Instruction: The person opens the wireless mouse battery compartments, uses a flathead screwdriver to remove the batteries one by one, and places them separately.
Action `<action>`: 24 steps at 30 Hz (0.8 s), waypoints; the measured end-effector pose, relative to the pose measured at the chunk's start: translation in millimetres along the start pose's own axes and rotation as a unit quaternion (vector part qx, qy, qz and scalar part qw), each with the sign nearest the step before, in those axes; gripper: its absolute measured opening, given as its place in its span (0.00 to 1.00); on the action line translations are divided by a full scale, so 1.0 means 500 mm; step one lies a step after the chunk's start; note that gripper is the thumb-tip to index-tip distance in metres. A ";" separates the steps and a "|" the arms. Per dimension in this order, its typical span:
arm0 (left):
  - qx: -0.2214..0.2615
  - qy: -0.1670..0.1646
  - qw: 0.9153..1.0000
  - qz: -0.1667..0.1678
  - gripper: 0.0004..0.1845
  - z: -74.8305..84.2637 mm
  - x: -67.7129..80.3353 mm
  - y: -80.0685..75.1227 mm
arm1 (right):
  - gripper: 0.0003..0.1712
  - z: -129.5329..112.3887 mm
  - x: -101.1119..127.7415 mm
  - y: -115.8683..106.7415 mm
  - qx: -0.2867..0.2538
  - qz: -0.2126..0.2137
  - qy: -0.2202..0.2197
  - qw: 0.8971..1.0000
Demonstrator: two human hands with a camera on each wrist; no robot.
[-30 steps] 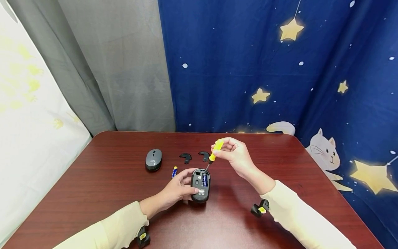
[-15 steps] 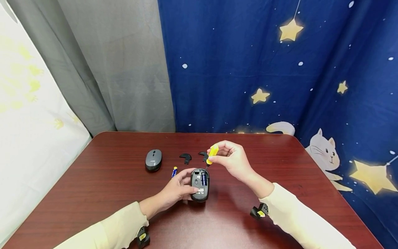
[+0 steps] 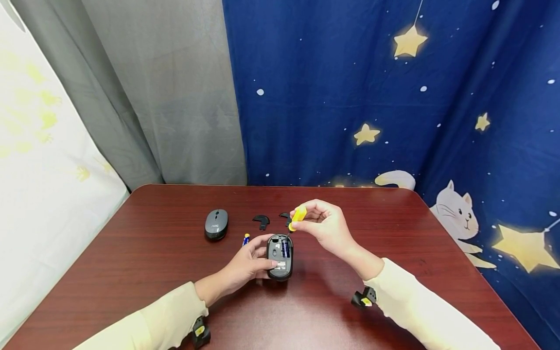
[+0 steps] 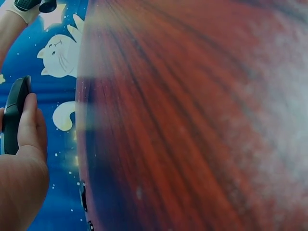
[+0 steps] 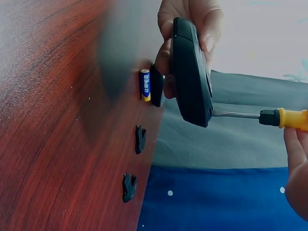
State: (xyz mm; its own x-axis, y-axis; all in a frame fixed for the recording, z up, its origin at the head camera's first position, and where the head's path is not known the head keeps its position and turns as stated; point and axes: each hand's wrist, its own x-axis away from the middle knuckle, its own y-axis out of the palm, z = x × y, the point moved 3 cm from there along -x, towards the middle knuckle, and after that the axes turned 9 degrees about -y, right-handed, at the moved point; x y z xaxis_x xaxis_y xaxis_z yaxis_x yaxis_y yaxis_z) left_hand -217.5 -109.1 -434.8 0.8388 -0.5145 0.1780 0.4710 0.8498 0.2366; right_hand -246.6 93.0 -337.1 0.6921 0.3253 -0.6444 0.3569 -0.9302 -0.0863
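Observation:
My left hand [image 3: 253, 260] grips a computer mouse [image 3: 280, 269] with its underside up and its battery bay uncovered. A blue battery [image 3: 286, 249] lies in that bay. In the right wrist view the mouse [image 5: 190, 72] is held above the table, thumb on one face and fingers on the other. My right hand [image 3: 325, 226] pinches a screwdriver by its yellow handle [image 3: 298, 217]. The screwdriver's metal shaft [image 5: 236, 114] reaches the front end of the mouse, its tip right at the edge. In the left wrist view the left hand [image 4: 31, 134] shows around the mouse's dark side.
A second grey mouse [image 3: 216, 224] stands on the table [image 3: 166, 272] to the left. A loose blue battery [image 3: 246, 239] lies just beyond the left hand. Two black battery covers, one left [image 3: 261, 221] and one right [image 3: 285, 216], lie at the back, the right one partly hidden.
My right hand has lowered and shifted left with the screwdriver, its handle now nearer the mouse. The held mouse has moved slightly up and left in the head view.

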 end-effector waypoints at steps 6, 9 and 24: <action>0.000 -0.003 1.000 0.002 0.36 0.000 -0.002 0.002 | 0.13 0.000 0.008 0.007 -0.015 -0.018 -0.012 1.000; -0.001 0.001 1.000 0.000 0.35 -0.001 -0.003 0.005 | 0.13 -0.002 0.011 0.013 -0.007 -0.021 -0.020 1.000; -0.027 0.007 1.000 -0.011 0.36 -0.005 -0.005 0.009 | 0.13 0.011 -0.016 -0.010 0.002 -0.002 0.031 1.000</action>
State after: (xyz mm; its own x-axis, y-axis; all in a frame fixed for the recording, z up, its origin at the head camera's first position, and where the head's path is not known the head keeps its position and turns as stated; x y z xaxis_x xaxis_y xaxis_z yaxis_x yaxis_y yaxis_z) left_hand -216.9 -103.8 -436.6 0.8323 -0.5309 0.1593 0.5021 0.8439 0.1890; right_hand -257.3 94.1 -335.8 0.7279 0.3394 -0.5958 0.3576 -0.9293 -0.0925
